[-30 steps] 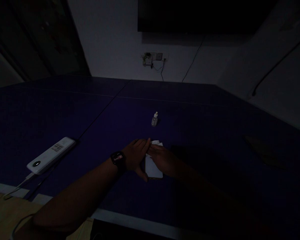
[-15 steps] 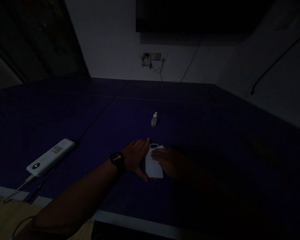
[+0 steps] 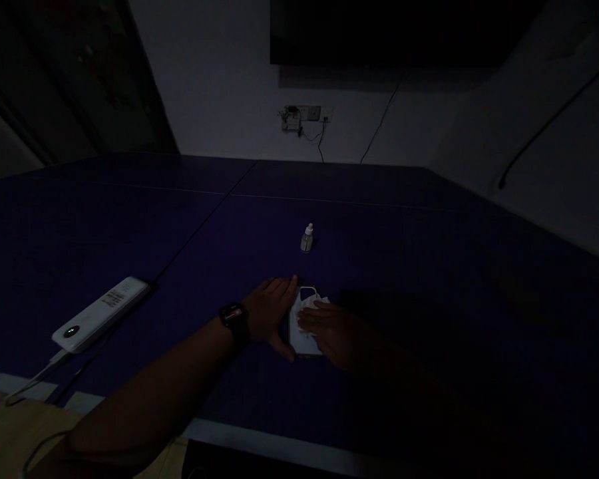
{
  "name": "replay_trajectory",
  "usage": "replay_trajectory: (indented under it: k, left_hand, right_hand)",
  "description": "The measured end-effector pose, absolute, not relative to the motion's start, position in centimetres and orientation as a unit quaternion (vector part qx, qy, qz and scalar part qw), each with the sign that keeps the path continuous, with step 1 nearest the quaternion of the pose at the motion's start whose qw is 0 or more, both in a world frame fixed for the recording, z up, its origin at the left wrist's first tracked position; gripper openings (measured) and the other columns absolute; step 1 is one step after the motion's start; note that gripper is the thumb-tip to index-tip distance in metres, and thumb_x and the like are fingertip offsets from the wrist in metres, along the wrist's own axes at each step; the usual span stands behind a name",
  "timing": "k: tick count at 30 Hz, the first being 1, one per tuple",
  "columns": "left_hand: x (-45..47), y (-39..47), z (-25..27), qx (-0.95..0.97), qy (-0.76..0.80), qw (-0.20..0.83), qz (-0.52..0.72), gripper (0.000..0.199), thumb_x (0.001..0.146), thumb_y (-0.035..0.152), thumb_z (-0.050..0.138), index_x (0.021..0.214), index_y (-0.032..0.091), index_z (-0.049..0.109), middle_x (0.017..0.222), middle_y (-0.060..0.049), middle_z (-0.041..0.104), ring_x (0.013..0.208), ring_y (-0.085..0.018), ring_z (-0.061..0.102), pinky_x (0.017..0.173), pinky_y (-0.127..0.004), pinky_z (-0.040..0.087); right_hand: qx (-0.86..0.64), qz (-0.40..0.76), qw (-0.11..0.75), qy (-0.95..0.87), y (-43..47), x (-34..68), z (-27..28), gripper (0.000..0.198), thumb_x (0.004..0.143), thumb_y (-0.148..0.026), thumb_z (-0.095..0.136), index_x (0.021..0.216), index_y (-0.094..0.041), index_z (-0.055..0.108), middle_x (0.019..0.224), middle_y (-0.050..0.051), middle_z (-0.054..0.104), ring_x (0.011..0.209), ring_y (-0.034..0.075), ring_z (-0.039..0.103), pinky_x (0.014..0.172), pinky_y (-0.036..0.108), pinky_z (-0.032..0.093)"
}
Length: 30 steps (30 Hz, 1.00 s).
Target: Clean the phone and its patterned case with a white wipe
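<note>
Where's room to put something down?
On the blue table, room shows between the white power bank and the bottle, and behind the bottle toward the wall. It's crowded in front of the bottle: left hand, right hand, tissue and white phone-shaped thing bunch together. The right side is too dark to tell.
</note>
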<state>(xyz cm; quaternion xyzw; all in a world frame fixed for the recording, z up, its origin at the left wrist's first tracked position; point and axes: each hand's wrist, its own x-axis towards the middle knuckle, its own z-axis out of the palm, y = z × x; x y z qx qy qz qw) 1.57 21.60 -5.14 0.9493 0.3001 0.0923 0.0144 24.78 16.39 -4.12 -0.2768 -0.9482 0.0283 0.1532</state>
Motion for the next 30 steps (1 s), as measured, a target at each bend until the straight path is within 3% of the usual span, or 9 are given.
replay_trajectory:
  k: [3, 7, 12, 18, 22, 26, 30]
  left_hand:
    - [1.6, 21.6, -5.0, 0.951, 0.295, 0.021, 0.091, 0.152, 0.05, 0.097, 0.06, 0.155, -0.001, 0.008, 0.15, -0.033, 0.04, 0.136, -0.047, 0.041, 0.114, -0.056, 0.028]
    - [1.6, 21.7, -5.0, 0.95, 0.303, 0.019, 0.078, 0.152, 0.05, 0.097, 0.059, 0.154, -0.003, 0.011, 0.152, -0.034, 0.037, 0.137, -0.048, 0.04, 0.114, -0.056, 0.027]
    - [1.6, 21.7, -5.0, 0.95, 0.302, 0.013, 0.08, 0.152, 0.051, 0.096, 0.059, 0.155, -0.002, 0.008, 0.152, -0.033, 0.037, 0.138, -0.046, 0.04, 0.114, -0.055, 0.028]
    - [1.7, 21.7, -5.0, 0.95, 0.302, 0.007, 0.086, 0.151, 0.052, 0.096, 0.06, 0.155, -0.001, 0.009, 0.151, -0.033, 0.039, 0.136, -0.046, 0.041, 0.112, -0.055, 0.031]
    - [1.7, 21.6, -4.9, 0.95, 0.301, 0.012, 0.083, 0.15, 0.053, 0.096, 0.059, 0.155, -0.001, 0.007, 0.151, -0.033, 0.038, 0.137, -0.046, 0.04, 0.113, -0.055, 0.03]
    - [1.7, 21.5, -4.8, 0.948, 0.307, 0.013, 0.076, 0.15, 0.053, 0.096, 0.059, 0.155, -0.001, 0.008, 0.151, -0.033, 0.038, 0.138, -0.048, 0.04, 0.113, -0.056, 0.03]
    - [1.8, 21.5, -4.9, 0.948, 0.308, 0.015, 0.08, 0.153, 0.051, 0.096, 0.06, 0.155, -0.002, 0.007, 0.149, -0.034, 0.04, 0.138, -0.048, 0.039, 0.113, -0.056, 0.028]
  right_hand:
    - [-0.31, 0.03, 0.164, -0.936, 16.3, 24.8, -4.1, 0.037, 0.086, -0.007, 0.051, 0.115, -0.011, 0.072, 0.124, 0.016, 0.072, 0.117, 0.026, 0.067, 0.117, 0.051, 0.04]
    - [-0.313, 0.017, 0.155, -0.937, 16.2, 24.2, -4.2, 0.043, 0.086, -0.007, 0.051, 0.125, -0.005, 0.066, 0.133, 0.02, 0.066, 0.126, 0.029, 0.061, 0.116, 0.053, 0.04]
    - [-0.311, 0.042, 0.18, -0.932, 16.2, 24.5, -3.7, 0.032, 0.084, -0.008, 0.054, 0.109, -0.014, 0.073, 0.12, 0.012, 0.074, 0.113, 0.023, 0.069, 0.119, 0.05, 0.036]
    - [-0.308, 0.011, 0.204, -0.929, 16.5, 24.7, -3.9, 0.035, 0.082, -0.006, 0.052, 0.111, -0.011, 0.071, 0.119, 0.015, 0.074, 0.113, 0.026, 0.069, 0.116, 0.054, 0.04]
    - [-0.33, 0.028, 0.208, -0.92, 16.2, 24.6, -3.6, 0.029, 0.083, -0.009, 0.054, 0.102, -0.016, 0.075, 0.11, 0.011, 0.078, 0.103, 0.023, 0.073, 0.119, 0.056, 0.033]
    - [-0.367, -0.01, 0.203, -0.908, 16.3, 23.6, -4.3, 0.038, 0.084, -0.006, 0.052, 0.117, -0.012, 0.07, 0.123, 0.015, 0.073, 0.118, 0.026, 0.067, 0.121, 0.055, 0.03]
    - [-0.381, -0.014, 0.167, -0.909, 16.6, 22.4, -4.7, 0.052, 0.089, -0.004, 0.047, 0.139, -0.012, 0.055, 0.143, 0.016, 0.059, 0.136, 0.026, 0.053, 0.122, 0.055, 0.027]
